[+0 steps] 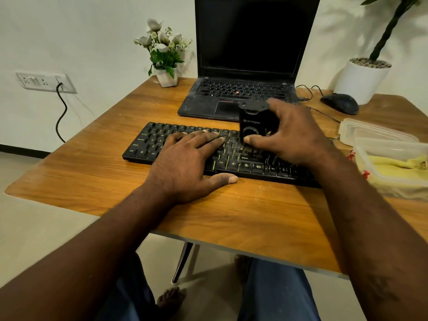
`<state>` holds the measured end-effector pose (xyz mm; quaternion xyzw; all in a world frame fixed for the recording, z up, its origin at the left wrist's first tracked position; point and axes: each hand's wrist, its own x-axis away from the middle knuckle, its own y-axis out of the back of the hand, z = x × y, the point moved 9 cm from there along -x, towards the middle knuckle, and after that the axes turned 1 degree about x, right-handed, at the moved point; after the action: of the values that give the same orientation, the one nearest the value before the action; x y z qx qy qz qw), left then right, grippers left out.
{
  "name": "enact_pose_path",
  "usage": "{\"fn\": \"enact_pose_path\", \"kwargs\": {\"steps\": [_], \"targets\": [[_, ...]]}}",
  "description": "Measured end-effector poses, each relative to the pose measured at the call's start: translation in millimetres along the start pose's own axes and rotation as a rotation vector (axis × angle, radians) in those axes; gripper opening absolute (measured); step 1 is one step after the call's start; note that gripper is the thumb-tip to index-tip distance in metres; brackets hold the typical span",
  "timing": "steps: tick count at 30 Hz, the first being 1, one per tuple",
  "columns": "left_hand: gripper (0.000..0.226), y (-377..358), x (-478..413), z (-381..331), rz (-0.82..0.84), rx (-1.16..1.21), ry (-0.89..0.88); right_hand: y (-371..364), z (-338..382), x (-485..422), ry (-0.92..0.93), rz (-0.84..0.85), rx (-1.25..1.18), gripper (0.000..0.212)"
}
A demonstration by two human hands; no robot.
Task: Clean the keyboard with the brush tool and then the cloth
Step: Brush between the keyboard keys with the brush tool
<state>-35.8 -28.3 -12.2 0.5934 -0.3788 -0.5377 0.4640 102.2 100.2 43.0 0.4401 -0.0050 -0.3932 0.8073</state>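
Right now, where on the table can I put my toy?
Bare wood lies left of the keyboard and laptop, in front of the flower pot. A free strip runs between the keyboard and the table's near edge. Crowded: the right side, with plastic containers, mouse and white planter, and the keyboard, where the right hand grips the brush tool.

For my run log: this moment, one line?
right hand grips brush tool on keyboard | left hand flat on keyboard | cloth in container

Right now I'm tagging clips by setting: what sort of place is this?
Probably a desk in a home or small office: an open laptop, a black mouse and a black keyboard on a wooden table.
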Motion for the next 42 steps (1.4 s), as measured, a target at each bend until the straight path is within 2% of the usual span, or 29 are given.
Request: {"fn": "enact_pose_path", "kwargs": {"steps": [1, 5, 9, 13, 14, 17, 18, 22, 23, 27, 31, 32, 35, 36, 40, 42], "targets": [[0.101, 0.3, -0.5, -0.1, -0.002, -0.002, 0.003, 4.3, -4.1, 1.6, -0.006, -0.012, -0.007, 0.059], [0.101, 0.9, -1.6, -0.8, 0.008, -0.003, -0.009, -11.8, -2.2, 6.4, -0.016, 0.127, -0.138, 0.062], [0.102, 0.1, -1.6, -4.0, -0.001, -0.006, 0.000, 10.3, -10.2, -1.9, -0.058, -0.094, 0.013, 0.062], [0.102, 1.9, -2.1, -7.1, -0.019, 0.002, 0.017, -16.5, -1.4, 4.3, -0.022, 0.132, -0.136, 0.059], [0.102, 1.8, -2.8, -7.1, -0.016, 0.002, 0.018, -16.8, -1.9, 3.2, -0.019, 0.120, -0.123, 0.059], [0.102, 1.6, -3.7, -6.6, -0.010, 0.005, 0.027, 4.8, -7.5, -4.7, -0.039, -0.089, 0.041, 0.059], [0.102, 1.3, -3.8, -6.4, -0.008, 0.007, 0.029, 7.5, -7.8, -5.0, -0.036, -0.108, 0.058, 0.059], [0.104, 3.4, -5.7, -7.5, -0.022, 0.016, 0.032, -15.6, 0.4, -0.4, 0.021, 0.157, -0.121, 0.060], [0.105, 2.9, -7.1, -8.6, -0.018, 0.011, 0.032, -16.6, 1.0, -2.6, 0.021, 0.171, -0.108, 0.060], [0.110, 1.2, -11.7, -15.3, -0.011, -0.005, 0.040, 7.2, -1.3, -25.1, -0.015, -0.019, 0.139, 0.059], [0.114, 0.1, -14.0, -15.9, -0.010, -0.005, 0.034, -12.3, -4.1, -24.7, -0.022, 0.150, 0.004, 0.050], [0.115, -0.8, -14.0, -15.8, -0.004, -0.009, 0.034, -12.5, -7.3, -23.8, -0.033, 0.124, 0.001, 0.053], [0.114, -2.1, -15.3, -15.4, 0.006, -0.019, 0.033, 7.5, -9.8, -25.3, -0.043, -0.122, 0.123, 0.061], [0.114, -2.3, -15.1, -15.3, 0.008, -0.020, 0.034, 8.4, -8.7, -25.0, -0.039, -0.140, 0.123, 0.061], [0.115, -2.0, -13.3, -15.0, 0.015, -0.027, 0.041, -14.5, -5.6, -21.1, -0.029, 0.047, -0.034, 0.058], [0.114, -2.3, -13.5, -14.8, 0.017, -0.026, 0.044, -9.4, -9.1, -25.3, -0.038, -0.038, 0.042, 0.059]]}}
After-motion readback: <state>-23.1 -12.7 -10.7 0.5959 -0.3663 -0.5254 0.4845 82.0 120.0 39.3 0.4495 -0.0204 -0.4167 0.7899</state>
